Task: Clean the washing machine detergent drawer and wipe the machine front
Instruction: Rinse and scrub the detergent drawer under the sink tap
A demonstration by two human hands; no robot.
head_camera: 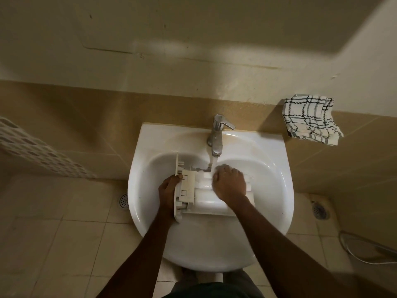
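The white plastic detergent drawer (191,188) lies across the bowl of a white sink (277,186), its front panel to the left. My left hand (168,188) grips that front panel end. My right hand (229,181) rests palm down on the drawer's compartments, fingers curled, right under the water stream. I cannot tell if anything is under that palm. Water runs from the chrome tap (217,136) onto the drawer.
A white cloth with dark checks (309,119) lies on the tiled ledge to the right of the sink. A perforated white basket (38,147) stands at the left. Floor drains (124,201) sit on either side, and a hose (365,248) lies at the lower right.
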